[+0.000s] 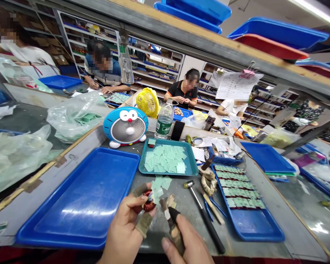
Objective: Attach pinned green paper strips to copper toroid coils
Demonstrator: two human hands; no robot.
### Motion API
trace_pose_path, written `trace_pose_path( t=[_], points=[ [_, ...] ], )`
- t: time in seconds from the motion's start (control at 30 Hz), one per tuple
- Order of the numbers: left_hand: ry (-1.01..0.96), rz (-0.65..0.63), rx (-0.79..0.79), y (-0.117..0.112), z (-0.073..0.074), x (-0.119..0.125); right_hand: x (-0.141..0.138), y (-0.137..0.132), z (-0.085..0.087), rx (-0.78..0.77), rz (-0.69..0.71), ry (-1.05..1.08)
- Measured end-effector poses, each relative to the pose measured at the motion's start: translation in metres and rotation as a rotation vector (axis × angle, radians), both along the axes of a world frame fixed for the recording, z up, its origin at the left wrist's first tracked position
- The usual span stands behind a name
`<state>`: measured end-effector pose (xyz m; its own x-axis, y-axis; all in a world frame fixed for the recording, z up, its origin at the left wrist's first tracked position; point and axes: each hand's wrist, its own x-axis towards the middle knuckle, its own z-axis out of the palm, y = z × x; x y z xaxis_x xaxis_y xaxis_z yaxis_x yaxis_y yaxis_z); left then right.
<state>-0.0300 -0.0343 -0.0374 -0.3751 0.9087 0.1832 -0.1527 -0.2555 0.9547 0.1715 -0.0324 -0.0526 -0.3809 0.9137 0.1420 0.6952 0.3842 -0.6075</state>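
My left hand (128,229) is closed on a small copper-wound coil (148,202), with worn fabric guards on the thumb and a finger. A pale green square (156,193) sits against the coil. My right hand (185,240) grips a small dark-handled tool (169,216) whose tip points at the coil. Both hands hover over the grey bench, just right of an empty blue tray (82,201). More pale green squares (162,182) lie loose just beyond the coil.
A teal tray (191,169) holds several green squares. A blue tray (264,227) at right carries rows of green parts. A small hammer (202,211) and hand tools lie between. Behind stand a blue cartoon fan (125,126), water bottle (164,121), phone (177,130). Other people work opposite.
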Motion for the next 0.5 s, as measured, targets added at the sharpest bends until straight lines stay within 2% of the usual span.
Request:
trace_pose_path(
  t=[0.07, 0.13, 0.23, 0.3, 0.33, 0.4, 0.5],
  points=[
    [0.021, -0.005, -0.015, -0.004, -0.004, 0.000, 0.003, 0.000, 0.003, 0.004, -0.020, -0.023],
    [-0.034, -0.067, -0.054, -0.007, -0.003, -0.004, 0.009, 0.003, 0.006, -0.007, 0.028, -0.055],
    [-0.121, -0.336, -0.125, -0.006, 0.010, -0.016, 0.019, 0.012, 0.017, 0.041, 0.145, -0.112],
    [-0.026, -0.554, -0.167, -0.003, 0.023, -0.025, 0.023, 0.019, 0.028, 0.081, 0.213, -0.136],
    [0.031, -0.620, -0.177, -0.001, 0.029, -0.029, 0.023, 0.022, 0.034, 0.087, 0.244, -0.143],
    [0.113, -0.670, -0.194, 0.001, 0.038, -0.032, 0.023, 0.026, 0.045, 0.088, 0.282, -0.152],
    [0.148, -0.654, -0.199, 0.000, 0.042, -0.029, 0.019, 0.027, 0.052, 0.132, 0.288, -0.165]
  ],
)
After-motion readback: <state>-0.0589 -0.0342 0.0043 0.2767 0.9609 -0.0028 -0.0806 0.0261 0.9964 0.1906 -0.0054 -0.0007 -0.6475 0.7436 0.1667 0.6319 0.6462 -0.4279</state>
